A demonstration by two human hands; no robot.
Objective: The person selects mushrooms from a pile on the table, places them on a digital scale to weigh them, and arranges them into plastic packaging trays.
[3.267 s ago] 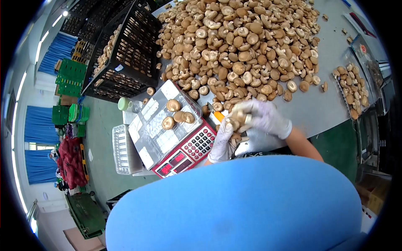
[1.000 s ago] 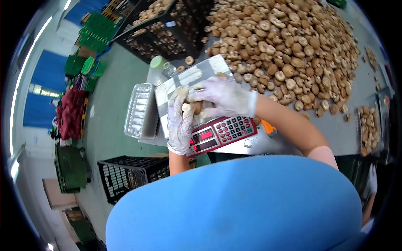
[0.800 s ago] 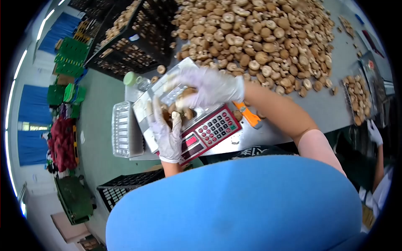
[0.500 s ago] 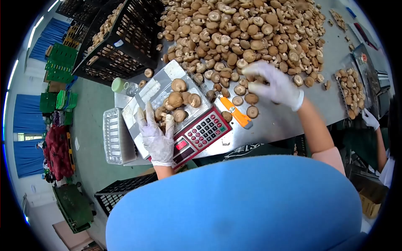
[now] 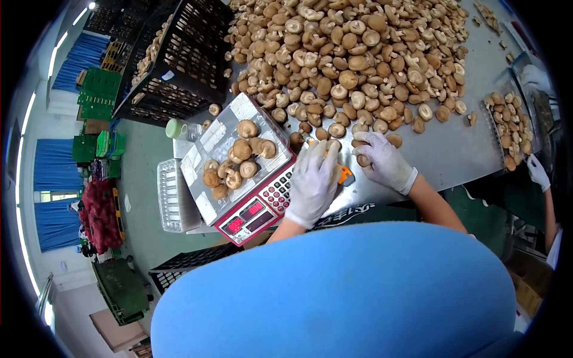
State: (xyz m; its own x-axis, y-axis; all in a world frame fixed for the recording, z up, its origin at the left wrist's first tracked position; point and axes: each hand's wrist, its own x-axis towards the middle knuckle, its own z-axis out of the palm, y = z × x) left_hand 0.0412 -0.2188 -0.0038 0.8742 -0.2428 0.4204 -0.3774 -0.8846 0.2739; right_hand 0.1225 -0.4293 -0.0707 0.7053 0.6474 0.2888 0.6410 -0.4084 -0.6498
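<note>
My left hand (image 5: 313, 184), in a white glove, reaches over the right edge of the digital scale (image 5: 246, 221). Its fingers stretch towards loose shiitake mushrooms and partly cover an orange tool with a grey end (image 5: 345, 175). Gloved as well, my right hand (image 5: 387, 162) has its fingers curled on a shiitake mushroom (image 5: 363, 160) just above the metal table. Several mushrooms (image 5: 242, 149) lie in a clear plastic tray (image 5: 262, 122) on the scale's platform. The scale's red digits are lit.
A large mushroom heap (image 5: 352, 59) covers the back of the metal table (image 5: 441, 158). A black crate (image 5: 185, 65) with mushrooms stands at the left, near stacked clear trays (image 5: 173, 197) and a green-lidded jar (image 5: 175, 128). At right, a co-worker's gloved hand (image 5: 538, 173) is beside another mushroom-filled container (image 5: 507, 128).
My left hand has left the tray on the scale and moved right, over the orange tool. My right hand has come down and nearer, onto a mushroom at the table's near side.
</note>
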